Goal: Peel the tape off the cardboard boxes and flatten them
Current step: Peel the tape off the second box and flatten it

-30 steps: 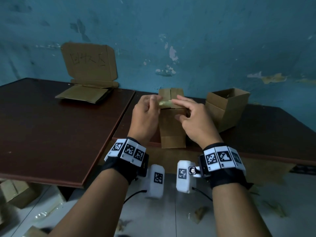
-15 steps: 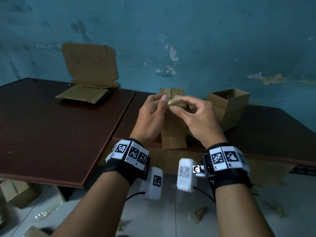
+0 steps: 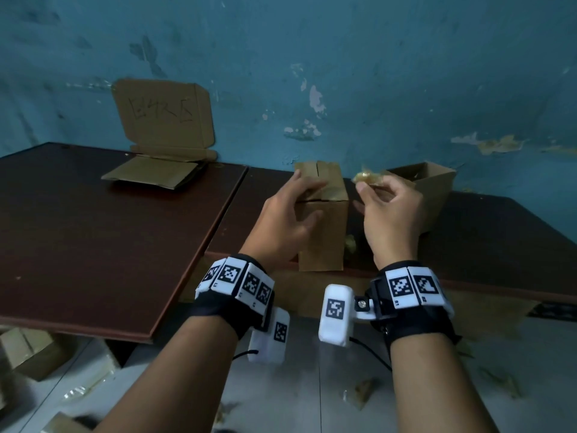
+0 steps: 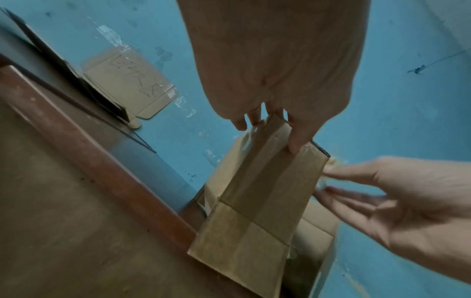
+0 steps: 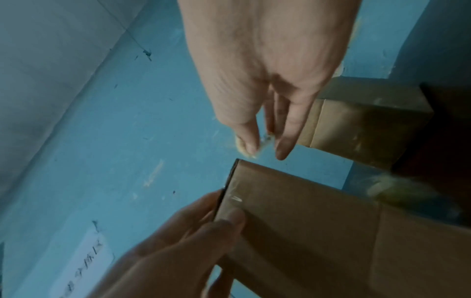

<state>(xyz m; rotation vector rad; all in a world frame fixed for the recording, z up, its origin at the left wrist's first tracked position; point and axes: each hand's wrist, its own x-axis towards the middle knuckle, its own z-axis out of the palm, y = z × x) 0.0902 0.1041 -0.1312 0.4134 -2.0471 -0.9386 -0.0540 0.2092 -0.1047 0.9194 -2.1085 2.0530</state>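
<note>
A tall brown cardboard box [image 3: 324,226] stands at the front edge of the dark table [image 3: 93,229], its top flaps shut with glossy tape still across them. My left hand [image 3: 307,201] grips the box's upper left corner, fingers over the top and thumb on the front; in the left wrist view the fingertips [image 4: 293,141] press its top edge. My right hand [image 3: 370,187], just right of the box, pinches a crumpled wad of yellowish tape [image 3: 367,178] clear of it. The right wrist view shows the thumb and finger on the tape wad [image 5: 246,150] above the box [image 5: 305,221].
An open-topped cardboard box [image 3: 434,195] stands behind my right hand. Flattened cardboard [image 3: 153,175] lies at the back left under a cardboard sheet [image 3: 165,117] leaning on the blue wall. Tape scraps [image 3: 362,392] and more boxes [image 3: 28,354] lie on the floor.
Both hands were picking at tape on top of the box. The right hand has pulled the tape wad off to the right, and the left hand has settled onto the box's upper left corner.
</note>
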